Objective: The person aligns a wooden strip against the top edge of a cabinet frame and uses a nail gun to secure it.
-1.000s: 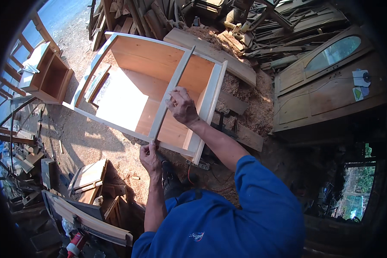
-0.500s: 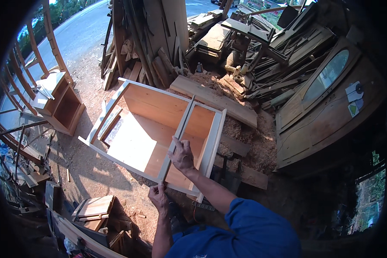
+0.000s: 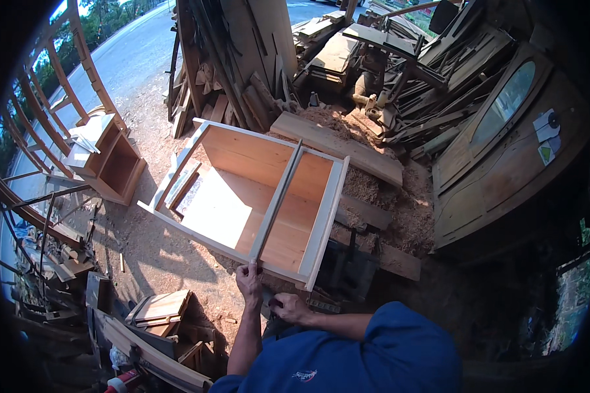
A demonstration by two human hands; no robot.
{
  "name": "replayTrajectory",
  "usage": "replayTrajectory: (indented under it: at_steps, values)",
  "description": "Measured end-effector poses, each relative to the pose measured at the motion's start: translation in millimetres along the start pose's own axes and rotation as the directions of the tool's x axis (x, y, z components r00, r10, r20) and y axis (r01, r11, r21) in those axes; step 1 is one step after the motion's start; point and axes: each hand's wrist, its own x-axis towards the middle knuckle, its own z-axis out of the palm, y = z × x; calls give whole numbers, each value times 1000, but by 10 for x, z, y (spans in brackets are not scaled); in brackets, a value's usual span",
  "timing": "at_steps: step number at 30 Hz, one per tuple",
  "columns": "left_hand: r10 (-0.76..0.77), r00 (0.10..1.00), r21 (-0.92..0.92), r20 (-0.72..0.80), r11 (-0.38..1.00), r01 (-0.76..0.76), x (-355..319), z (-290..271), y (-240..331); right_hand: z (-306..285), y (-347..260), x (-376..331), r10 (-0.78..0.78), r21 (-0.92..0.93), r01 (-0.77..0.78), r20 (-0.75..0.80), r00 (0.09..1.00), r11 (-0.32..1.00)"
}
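A wooden cabinet frame (image 3: 204, 236) lies in front of me, its pale rails around reddish-brown inner panels. Across it runs a long narrow wooden strip (image 3: 279, 196), from the far rail to the near one. My left hand (image 3: 248, 281) is closed at the strip's near end, with the thumb on top against the near rail. Close to my waist, apart from the cabinet, my right hand (image 3: 292, 308) has its fingers curled. Whatever it holds, if anything, cannot be made out.
A small open cabinet (image 3: 117, 167) stands at the left. Board offcuts (image 3: 160, 308) are piled at the lower left. Beyond the cabinet frame lie a thick plank (image 3: 337, 147) and wood shavings. A wooden door with an oval pane (image 3: 488, 170) leans at the right.
My right hand has left the strip's middle and drawn back toward my waist. My left hand has its thumb on the strip's near end. The whole view has shifted slightly.
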Motion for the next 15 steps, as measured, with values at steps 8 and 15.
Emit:
replayTrajectory:
  at_steps: [8,15]
  values:
    - [-53,998,74,26,996,51,30,-104,120,467,69,901,393,-33,-396,-63,917,918]
    - [6,1000,170,21,985,-10,237,-263,-251,625,121,1102,123,-174,-150,-157,980,973]
